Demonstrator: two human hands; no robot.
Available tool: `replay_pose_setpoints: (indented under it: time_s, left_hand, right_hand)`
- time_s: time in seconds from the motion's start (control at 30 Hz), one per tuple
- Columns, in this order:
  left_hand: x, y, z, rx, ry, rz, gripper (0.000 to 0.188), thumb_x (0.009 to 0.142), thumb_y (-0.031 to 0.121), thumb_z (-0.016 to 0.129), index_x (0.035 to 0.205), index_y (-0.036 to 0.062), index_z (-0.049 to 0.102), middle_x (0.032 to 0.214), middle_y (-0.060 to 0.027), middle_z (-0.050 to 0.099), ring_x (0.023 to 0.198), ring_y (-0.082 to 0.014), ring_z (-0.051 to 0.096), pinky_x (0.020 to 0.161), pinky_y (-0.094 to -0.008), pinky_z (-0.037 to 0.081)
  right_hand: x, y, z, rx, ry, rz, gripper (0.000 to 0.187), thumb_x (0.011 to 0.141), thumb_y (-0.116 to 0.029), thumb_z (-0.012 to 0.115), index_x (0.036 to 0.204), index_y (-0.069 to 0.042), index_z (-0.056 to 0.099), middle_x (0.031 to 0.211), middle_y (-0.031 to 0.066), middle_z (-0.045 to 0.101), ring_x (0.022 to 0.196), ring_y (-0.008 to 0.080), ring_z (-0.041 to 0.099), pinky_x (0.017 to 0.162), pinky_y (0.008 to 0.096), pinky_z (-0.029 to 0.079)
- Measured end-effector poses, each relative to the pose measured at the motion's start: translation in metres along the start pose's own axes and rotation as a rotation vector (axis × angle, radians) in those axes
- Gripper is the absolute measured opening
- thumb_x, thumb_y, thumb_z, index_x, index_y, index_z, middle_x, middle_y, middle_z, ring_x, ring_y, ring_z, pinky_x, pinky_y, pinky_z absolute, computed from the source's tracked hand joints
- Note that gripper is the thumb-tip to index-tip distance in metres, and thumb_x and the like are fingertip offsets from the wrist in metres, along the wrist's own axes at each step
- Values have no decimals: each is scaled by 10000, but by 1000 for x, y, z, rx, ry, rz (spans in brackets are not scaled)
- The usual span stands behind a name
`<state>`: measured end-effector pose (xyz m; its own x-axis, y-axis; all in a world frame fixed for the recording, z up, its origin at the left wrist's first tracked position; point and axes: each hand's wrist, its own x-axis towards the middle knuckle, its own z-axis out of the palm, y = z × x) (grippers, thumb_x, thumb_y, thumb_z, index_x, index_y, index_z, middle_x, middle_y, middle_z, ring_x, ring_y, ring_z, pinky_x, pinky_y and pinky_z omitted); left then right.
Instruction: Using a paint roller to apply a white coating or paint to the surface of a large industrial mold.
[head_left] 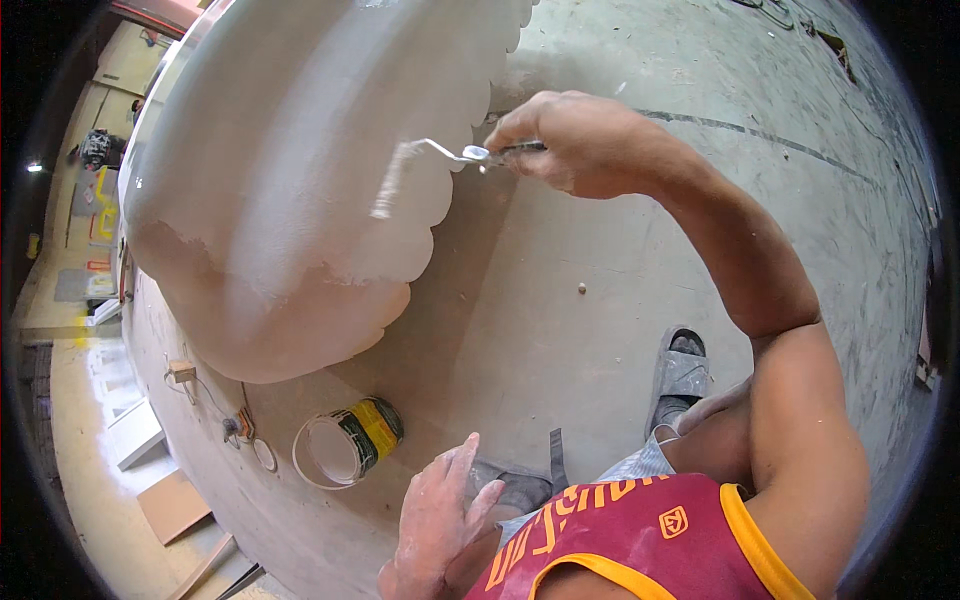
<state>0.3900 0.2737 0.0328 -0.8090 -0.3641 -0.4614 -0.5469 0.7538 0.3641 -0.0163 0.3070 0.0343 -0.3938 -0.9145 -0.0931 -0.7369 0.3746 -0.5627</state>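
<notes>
A bucket [374, 432] is standing near the scalloped shape [300, 180] while the left grip [437, 520] is hanging wide and the right grip [580, 143] is holding a roller [393, 182].

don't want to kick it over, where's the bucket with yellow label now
In the head view, the bucket is on the floor, left of centre and low, between the big scalloped form and the left hand.

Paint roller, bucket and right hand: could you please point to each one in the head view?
Paint roller [396, 180], head view: its pale roller sleeve.
Bucket [374, 430], head view: the yellow side wall.
Right hand [577, 145], head view: back of the hand.
</notes>
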Motion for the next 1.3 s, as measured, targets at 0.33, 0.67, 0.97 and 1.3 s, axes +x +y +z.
replay_pose_setpoints:
  time_s: [0.33,0.67,0.97,1.3]
  left_hand:
    - [12,2,-4,11,-7,14,683,954,400,719,1501,49,508,1330,-199,638,1201,-369,627,1009,-450,497]
    - [2,-1,-5,15,-31,-15,677,958,398,710,1503,51,505,1324,-200,639,1192,-375,629,1011,-451,498]
    - [13,7,-1,13,-26,0,680,969,424,694,1506,54,503,1315,-196,641,1194,-365,626,1022,-447,491]
    - [24,5,-13,2,-43,12,666,978,440,669,1488,43,507,1305,-210,649,1172,-402,629,1005,-466,504]
  right_hand:
    - [-1,-1,33,225,151,-93,315,1038,-248,579,1338,-154,566,1037,212,739,988,402,708,863,519,537]
    - [-6,134,142,14,-128,102,373,1073,-288,490,1419,-150,502,1082,207,722,1045,433,678,889,562,512]
    - [2,99,96,-24,-103,179,393,1045,-274,534,1411,-139,588,1228,170,717,1149,401,666,968,522,526]
    - [13,65,34,315,323,-332,433,1030,-164,604,1461,-132,569,1189,233,704,1052,423,684,888,427,541]
